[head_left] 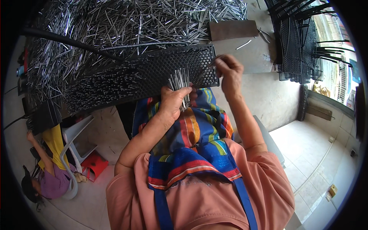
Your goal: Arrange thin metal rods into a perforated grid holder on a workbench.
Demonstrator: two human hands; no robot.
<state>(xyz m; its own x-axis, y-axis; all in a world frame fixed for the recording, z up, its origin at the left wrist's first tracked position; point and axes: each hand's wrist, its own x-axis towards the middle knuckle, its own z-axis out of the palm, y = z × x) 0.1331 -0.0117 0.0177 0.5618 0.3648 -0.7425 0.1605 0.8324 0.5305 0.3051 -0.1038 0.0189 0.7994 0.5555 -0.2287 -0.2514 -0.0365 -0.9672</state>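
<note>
My left hand (173, 102) is closed around a bundle of thin silvery metal rods (178, 80), which stand upright out of the fist over my lap. In front of me lies a long black perforated rack (155, 78), its holes open toward the right end. Many rods (105, 86) are packed upright in the left half of the rack. At the rack's right end, my right hand (231, 75) has its thumb and fingers pinched together above the holes. Whatever is between those fingertips is dark and too blurred to make out.
A large pile of loose rods (134, 23) covers the table behind the rack. A brown flat block (233, 30) lies right of it. Black mesh racks (297, 50) hang at the far right. Lower left, another person (57, 176) works beside a grey chair (74, 143).
</note>
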